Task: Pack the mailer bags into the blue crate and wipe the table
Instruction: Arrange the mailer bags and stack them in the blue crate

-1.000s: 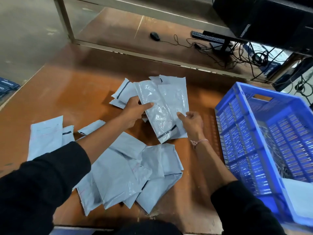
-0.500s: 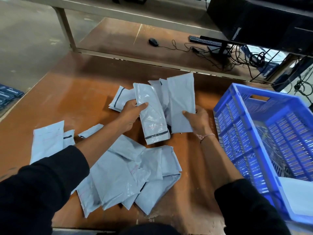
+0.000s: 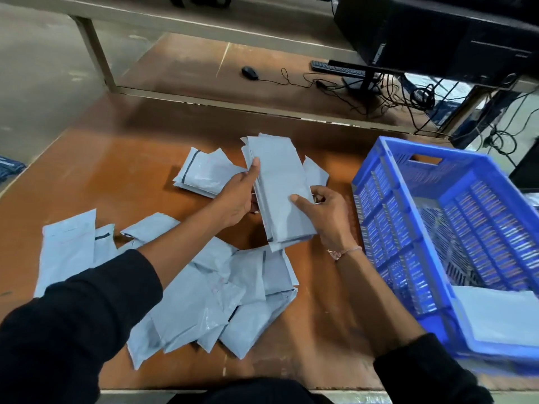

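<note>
A stack of grey mailer bags [image 3: 280, 188] is held above the brown table [image 3: 122, 170], tilted on its long side. My left hand [image 3: 237, 196] grips its left edge, thumb on top. My right hand [image 3: 323, 214] grips its lower right edge. Behind it lie a few more mailer bags [image 3: 204, 176]. A loose heap of mailer bags [image 3: 210, 298] covers the near middle of the table, and two lie flat at the left [image 3: 68, 249]. The blue crate [image 3: 455, 243] stands at the right, with mailer bags [image 3: 501, 316] in its near corner.
A lower shelf behind the table carries a black mouse [image 3: 250, 73], a keyboard [image 3: 338, 68], tangled cables [image 3: 388, 94] and a dark monitor [image 3: 431, 33]. A metal frame post [image 3: 96, 53] rises at the back left. The floor lies off to the left.
Both hands have brought separate bags together into one stack and lifted it slightly. The head camera has tipped a little, shifting the crate nearer.
</note>
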Demonstrator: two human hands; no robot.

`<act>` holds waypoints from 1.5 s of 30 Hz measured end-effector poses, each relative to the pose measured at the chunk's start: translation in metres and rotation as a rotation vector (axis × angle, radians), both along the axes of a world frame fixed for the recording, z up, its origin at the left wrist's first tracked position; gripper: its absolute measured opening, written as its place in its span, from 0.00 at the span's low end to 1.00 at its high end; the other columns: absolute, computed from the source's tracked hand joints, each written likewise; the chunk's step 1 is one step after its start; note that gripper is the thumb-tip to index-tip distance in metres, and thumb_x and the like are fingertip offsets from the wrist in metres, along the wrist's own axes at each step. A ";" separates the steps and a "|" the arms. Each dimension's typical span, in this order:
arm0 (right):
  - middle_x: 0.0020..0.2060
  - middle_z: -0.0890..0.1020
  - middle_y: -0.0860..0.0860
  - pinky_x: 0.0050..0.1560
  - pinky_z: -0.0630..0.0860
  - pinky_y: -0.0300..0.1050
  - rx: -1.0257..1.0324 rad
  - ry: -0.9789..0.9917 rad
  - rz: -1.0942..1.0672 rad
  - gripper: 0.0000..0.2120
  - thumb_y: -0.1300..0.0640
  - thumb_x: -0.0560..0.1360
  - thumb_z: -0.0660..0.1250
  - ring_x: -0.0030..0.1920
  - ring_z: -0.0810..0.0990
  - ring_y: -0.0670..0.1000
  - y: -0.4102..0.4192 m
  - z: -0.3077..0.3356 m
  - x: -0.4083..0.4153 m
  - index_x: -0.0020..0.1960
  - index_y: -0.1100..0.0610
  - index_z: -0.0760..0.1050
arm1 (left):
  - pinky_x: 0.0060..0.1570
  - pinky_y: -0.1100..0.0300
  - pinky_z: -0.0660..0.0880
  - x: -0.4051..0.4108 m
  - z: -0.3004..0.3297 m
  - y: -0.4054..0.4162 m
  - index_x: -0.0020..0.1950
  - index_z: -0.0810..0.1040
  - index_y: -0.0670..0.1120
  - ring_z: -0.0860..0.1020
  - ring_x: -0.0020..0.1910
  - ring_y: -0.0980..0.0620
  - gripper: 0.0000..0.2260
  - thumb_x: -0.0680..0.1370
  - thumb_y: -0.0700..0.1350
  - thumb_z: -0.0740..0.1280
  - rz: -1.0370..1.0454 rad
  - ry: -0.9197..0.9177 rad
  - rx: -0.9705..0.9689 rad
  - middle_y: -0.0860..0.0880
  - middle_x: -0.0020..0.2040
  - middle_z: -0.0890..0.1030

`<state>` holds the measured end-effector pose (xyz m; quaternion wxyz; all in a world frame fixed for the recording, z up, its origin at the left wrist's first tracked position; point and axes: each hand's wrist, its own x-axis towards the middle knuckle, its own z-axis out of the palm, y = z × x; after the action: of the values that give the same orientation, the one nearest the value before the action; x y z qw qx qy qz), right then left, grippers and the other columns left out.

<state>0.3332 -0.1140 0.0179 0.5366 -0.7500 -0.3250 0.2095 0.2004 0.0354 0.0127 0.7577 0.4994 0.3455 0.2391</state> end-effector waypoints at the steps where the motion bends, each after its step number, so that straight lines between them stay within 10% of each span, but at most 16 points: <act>1: 0.42 0.86 0.49 0.41 0.83 0.54 -0.022 -0.038 -0.009 0.15 0.45 0.68 0.80 0.43 0.86 0.50 -0.003 0.001 0.000 0.47 0.54 0.84 | 0.62 0.47 0.80 0.001 -0.001 -0.001 0.66 0.77 0.50 0.83 0.60 0.50 0.20 0.81 0.61 0.65 -0.028 0.010 0.044 0.53 0.59 0.86; 6: 0.39 0.86 0.49 0.42 0.83 0.57 -0.049 -0.006 -0.047 0.20 0.38 0.64 0.80 0.42 0.86 0.51 -0.021 0.009 0.011 0.45 0.52 0.83 | 0.57 0.49 0.82 0.011 0.008 -0.011 0.71 0.75 0.48 0.82 0.63 0.49 0.20 0.81 0.51 0.70 -0.090 -0.031 0.111 0.51 0.63 0.84; 11: 0.42 0.88 0.51 0.40 0.82 0.42 -0.045 0.123 0.138 0.13 0.55 0.71 0.80 0.41 0.87 0.48 -0.050 0.048 0.026 0.51 0.59 0.81 | 0.55 0.51 0.83 0.027 0.026 -0.024 0.70 0.75 0.47 0.83 0.61 0.49 0.17 0.82 0.46 0.69 -0.110 -0.151 0.074 0.49 0.63 0.84; 18: 0.41 0.86 0.50 0.44 0.79 0.49 -0.192 -0.415 0.138 0.12 0.51 0.69 0.78 0.42 0.84 0.51 -0.087 0.105 0.067 0.49 0.54 0.83 | 0.59 0.47 0.82 0.060 0.054 -0.026 0.74 0.70 0.44 0.82 0.63 0.46 0.26 0.78 0.43 0.74 0.036 -0.275 0.062 0.44 0.66 0.80; 22: 0.41 0.84 0.44 0.41 0.72 0.34 -0.241 -0.612 0.140 0.13 0.52 0.69 0.78 0.40 0.79 0.43 -0.120 0.140 0.095 0.53 0.52 0.84 | 0.53 0.52 0.79 0.072 0.077 -0.020 0.70 0.74 0.40 0.80 0.56 0.50 0.25 0.78 0.50 0.74 0.073 -0.244 0.257 0.46 0.59 0.81; 29: 0.45 0.86 0.48 0.45 0.77 0.43 -0.302 -0.708 0.181 0.15 0.53 0.69 0.80 0.43 0.82 0.46 -0.181 0.200 0.155 0.56 0.50 0.85 | 0.48 0.56 0.79 0.112 0.154 -0.054 0.67 0.78 0.45 0.82 0.49 0.51 0.28 0.81 0.65 0.58 -0.331 -0.184 0.557 0.47 0.54 0.83; 32: 0.49 0.86 0.46 0.49 0.79 0.42 -0.407 -0.740 0.193 0.19 0.53 0.68 0.81 0.47 0.83 0.46 -0.203 0.215 0.187 0.58 0.49 0.84 | 0.57 0.52 0.79 0.147 0.182 -0.082 0.63 0.81 0.45 0.83 0.57 0.51 0.25 0.84 0.61 0.54 -0.475 -0.115 0.756 0.47 0.57 0.85; 37: 0.46 0.85 0.50 0.46 0.78 0.45 -0.526 -0.792 0.184 0.15 0.55 0.69 0.80 0.46 0.83 0.53 -0.234 0.210 0.242 0.55 0.51 0.85 | 0.46 0.71 0.76 0.208 0.200 -0.136 0.60 0.83 0.46 0.82 0.53 0.63 0.13 0.83 0.53 0.67 -0.708 0.035 1.109 0.54 0.53 0.86; 45: 0.49 0.86 0.50 0.51 0.76 0.48 -0.704 -0.792 0.331 0.15 0.50 0.70 0.78 0.49 0.82 0.52 -0.245 0.152 0.317 0.56 0.49 0.84 | 0.43 0.55 0.68 0.303 0.136 -0.173 0.58 0.76 0.42 0.76 0.51 0.46 0.16 0.75 0.44 0.76 -0.980 0.382 1.520 0.47 0.53 0.79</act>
<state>0.6507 -0.3595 0.1703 0.0504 -0.8443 -0.5259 0.0892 0.5036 -0.1375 0.1482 0.1730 0.9838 -0.0352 -0.0323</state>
